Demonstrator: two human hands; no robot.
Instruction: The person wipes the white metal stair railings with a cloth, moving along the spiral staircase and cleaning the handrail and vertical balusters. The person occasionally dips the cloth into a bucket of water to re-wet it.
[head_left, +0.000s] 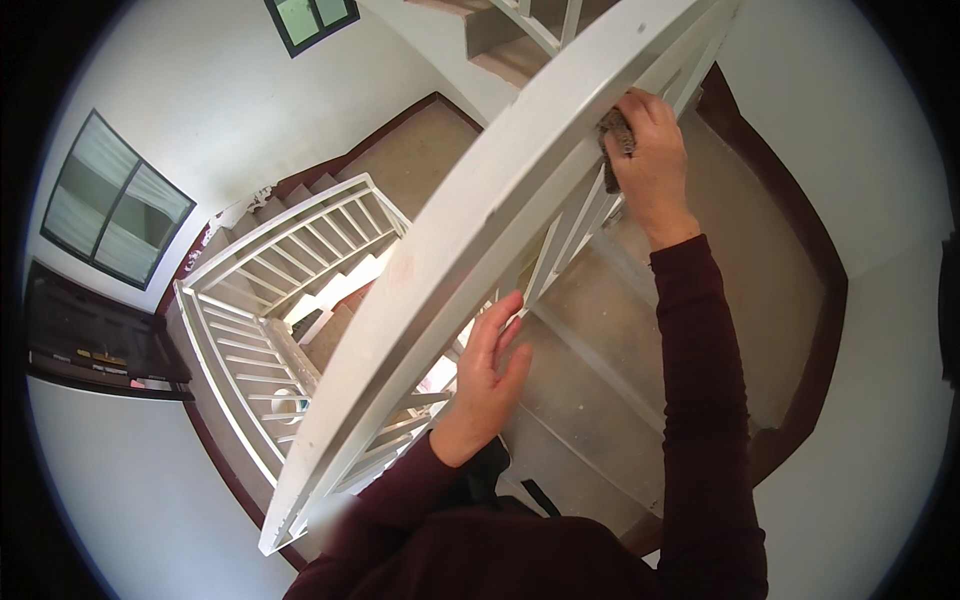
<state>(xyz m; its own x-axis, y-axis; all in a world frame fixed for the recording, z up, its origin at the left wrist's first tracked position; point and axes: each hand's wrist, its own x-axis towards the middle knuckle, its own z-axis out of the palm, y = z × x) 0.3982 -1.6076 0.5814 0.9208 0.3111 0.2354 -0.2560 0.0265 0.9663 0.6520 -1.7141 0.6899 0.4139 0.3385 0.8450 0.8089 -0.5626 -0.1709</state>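
Note:
My right hand (654, 161) grips a crumpled grey-brown cloth (616, 142) against the side of a white-painted stair railing, just under its broad handrail (442, 225). Fingers wrap over the cloth, hiding part of it. Below and to the left, my left hand (484, 375) is raised beside the lower rail with nothing in it, its thumb apart from the fingers. The handrail crosses the view diagonally and bears a few dark scuffs and chips. White balusters (562, 240) stand beneath it.
Steps (592, 360) lie below on the right, edged by a dark red skirting (829, 330). On the left, a lower railing (300, 240) surrounds the stairwell, with a white bucket (285, 405) beyond its bars. A dark door (97, 330) and a window (116, 202) are in the left wall.

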